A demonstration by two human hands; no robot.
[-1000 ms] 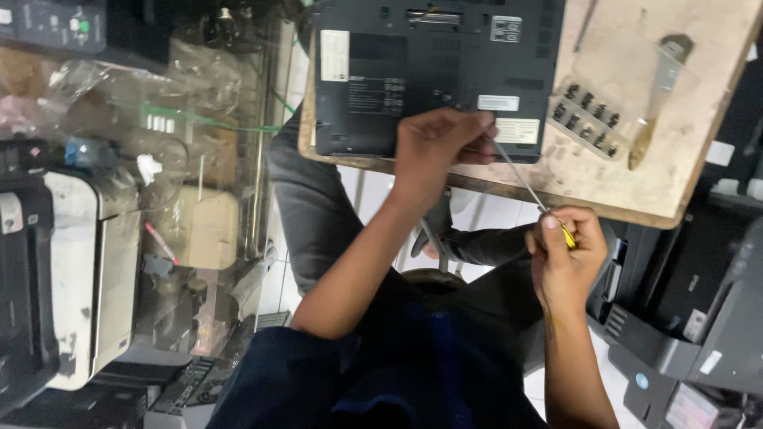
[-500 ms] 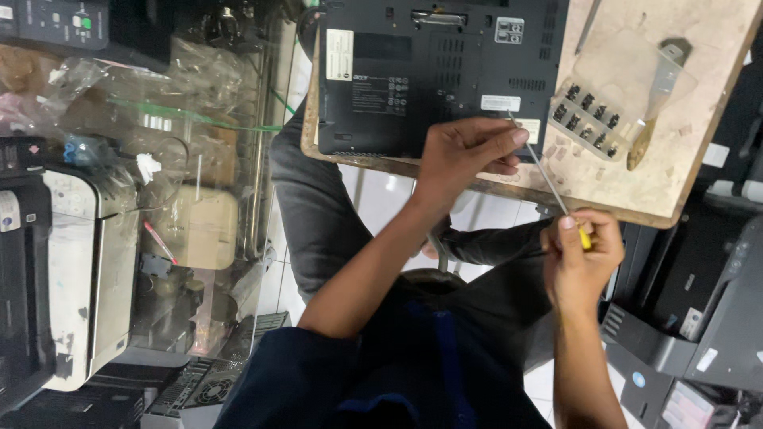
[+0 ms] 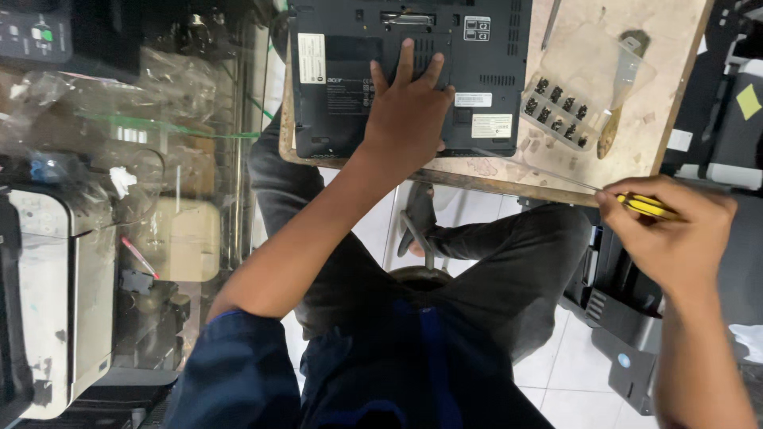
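1. Left hand point(image 3: 409, 119) lies flat on the black laptop point(image 3: 405, 71), fingers spread, palm down, gripping nothing.
2. Laptop rests underside up on the wooden worktop point(image 3: 675, 95), near its front edge.
3. Right hand point(image 3: 675, 234) is closed around a yellow-handled screwdriver point(image 3: 644, 205), off the worktop's front edge; thin shaft points toward the laptop.
4. Clear tray of small black parts point(image 3: 556, 111) and a scraper point(image 3: 620, 87) lie right of the laptop.
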